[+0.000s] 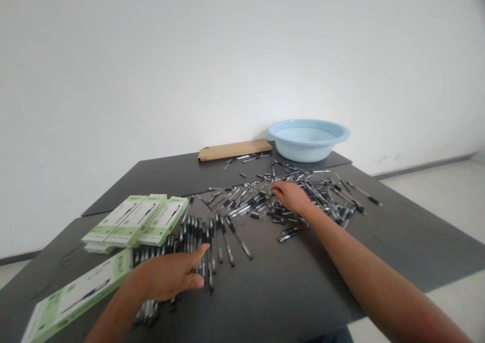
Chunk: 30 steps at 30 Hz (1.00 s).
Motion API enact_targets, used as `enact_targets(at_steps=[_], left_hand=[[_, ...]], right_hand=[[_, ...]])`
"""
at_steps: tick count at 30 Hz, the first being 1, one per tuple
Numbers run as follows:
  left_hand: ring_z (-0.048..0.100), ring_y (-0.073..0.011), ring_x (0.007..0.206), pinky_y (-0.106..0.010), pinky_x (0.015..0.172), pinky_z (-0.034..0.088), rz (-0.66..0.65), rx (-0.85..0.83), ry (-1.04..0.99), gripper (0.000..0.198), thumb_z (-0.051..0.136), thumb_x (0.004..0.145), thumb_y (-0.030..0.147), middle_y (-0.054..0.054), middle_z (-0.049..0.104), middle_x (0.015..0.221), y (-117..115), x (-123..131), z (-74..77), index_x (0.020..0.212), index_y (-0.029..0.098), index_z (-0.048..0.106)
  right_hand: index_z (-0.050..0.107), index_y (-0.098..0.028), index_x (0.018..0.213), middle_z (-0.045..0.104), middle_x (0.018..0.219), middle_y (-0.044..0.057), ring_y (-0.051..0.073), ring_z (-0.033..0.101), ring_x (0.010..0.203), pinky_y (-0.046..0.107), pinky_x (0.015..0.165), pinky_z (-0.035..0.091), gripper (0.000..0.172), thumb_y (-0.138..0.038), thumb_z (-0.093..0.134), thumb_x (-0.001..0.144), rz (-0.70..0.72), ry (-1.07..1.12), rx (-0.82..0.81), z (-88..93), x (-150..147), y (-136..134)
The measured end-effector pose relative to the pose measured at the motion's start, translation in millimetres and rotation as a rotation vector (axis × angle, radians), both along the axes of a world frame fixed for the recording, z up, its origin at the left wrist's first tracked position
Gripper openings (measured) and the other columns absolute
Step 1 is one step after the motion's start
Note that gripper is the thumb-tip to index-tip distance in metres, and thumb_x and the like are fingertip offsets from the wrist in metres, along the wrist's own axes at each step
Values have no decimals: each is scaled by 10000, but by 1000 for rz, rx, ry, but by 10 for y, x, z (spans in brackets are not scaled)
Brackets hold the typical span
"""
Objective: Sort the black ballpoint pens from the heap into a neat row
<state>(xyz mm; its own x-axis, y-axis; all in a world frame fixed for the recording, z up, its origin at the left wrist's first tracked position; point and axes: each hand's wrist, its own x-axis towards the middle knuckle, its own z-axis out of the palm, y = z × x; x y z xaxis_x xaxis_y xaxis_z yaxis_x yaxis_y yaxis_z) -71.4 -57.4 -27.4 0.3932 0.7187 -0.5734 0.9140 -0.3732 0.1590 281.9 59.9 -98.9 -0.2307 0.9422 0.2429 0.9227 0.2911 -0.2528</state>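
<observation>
My left hand [170, 276] lies over a row of black-gripped clear pens [195, 232], its index finger and thumb stretched out and apart. The pens are lined up side by side, and some at the right end fan outward. My right hand [290, 195] reaches into a loose heap of similar pens [318, 194]. Its fingers are pinched together on a pen at the heap's near middle; most of that pen is hard to make out. Just left of the row, a green-and-white pen box [81, 297] lies flat, partly behind my left wrist.
Several more green-and-white boxes [142, 216] are stacked at the left. A light blue basin [307, 140] stands at the back right, beside a flat brown cardboard piece [235, 149]. The dark table [257, 292] has a seam across it, with a white wall behind.
</observation>
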Motion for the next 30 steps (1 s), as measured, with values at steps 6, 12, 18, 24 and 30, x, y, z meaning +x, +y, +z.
enact_targets(at_steps=[6, 12, 18, 24, 30], left_hand=[[516, -318, 1309, -417, 1065, 424, 16, -95, 31, 808, 429, 909, 416, -183, 532, 1443, 79, 33, -53, 1574, 49, 154], [523, -315, 1302, -417, 1047, 438, 12, -81, 48, 806, 454, 890, 402, -173, 543, 1430, 88, 34, -42, 1576, 77, 183], [542, -318, 1283, -415, 1046, 442, 9, -110, 5, 787, 440, 896, 375, -188, 576, 1399, 82, 2, -55, 1565, 37, 200], [566, -319, 1257, -421, 1030, 455, 6, -128, -11, 764, 428, 899, 379, -171, 609, 1372, 75, -32, -82, 1565, 62, 229], [574, -308, 1244, -403, 1024, 454, 2, -125, -6, 758, 393, 906, 406, -159, 621, 1362, 82, -94, -146, 1569, 79, 228]], right_hand=[[693, -193, 965, 719, 1035, 87, 225, 631, 999, 294, 857, 429, 210, -248, 491, 949, 101, -114, -39, -46, -114, 62], [684, -194, 1029, 690, 1138, 117, 289, 562, 1129, 403, 944, 412, 203, -229, 511, 928, 157, -214, -50, -70, -263, 67], [671, -203, 1037, 679, 1147, 109, 288, 565, 1121, 418, 938, 423, 186, -224, 523, 927, 173, -255, -60, -96, -277, 57], [669, -200, 1050, 664, 1127, 131, 288, 559, 1120, 415, 940, 420, 230, -236, 458, 967, 165, -267, -52, -118, -278, 79], [666, -197, 1022, 658, 1107, 129, 284, 554, 1113, 405, 940, 411, 231, -242, 444, 977, 152, -253, -48, -147, -236, 109]])
